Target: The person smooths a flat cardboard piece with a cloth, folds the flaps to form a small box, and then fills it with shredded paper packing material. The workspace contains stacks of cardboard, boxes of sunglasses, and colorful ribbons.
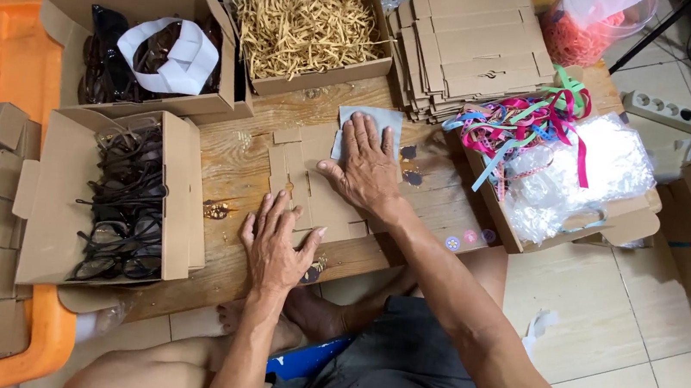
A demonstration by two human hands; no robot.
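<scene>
Two hands lie flat on one unfolded cardboard blank (312, 183) at the middle of the wooden desk (236, 164), and we take that blank as our landmark. Our left hand (275, 245) presses on its near edge, fingers spread, the grip released and holding nothing. Our right hand (368, 169) rests on its far right corner, also flat and unclenched, with the fingertips on a small grey cloth (362, 126) that lies partly on the blank's far edge. The blank's long axis runs from near to far, roughly along our forearms, so the left hand sits at its near end and the right hand at its far end; the right hand is the nearer one to the cloth. Left of the blank stands an open box of dark glasses (123, 203). Beyond the blank is a box of straw-like filling (305, 16), and beyond it to the right a stack of flat blanks (467, 43). Right of the blank lie coloured ribbons (527, 119).
</scene>
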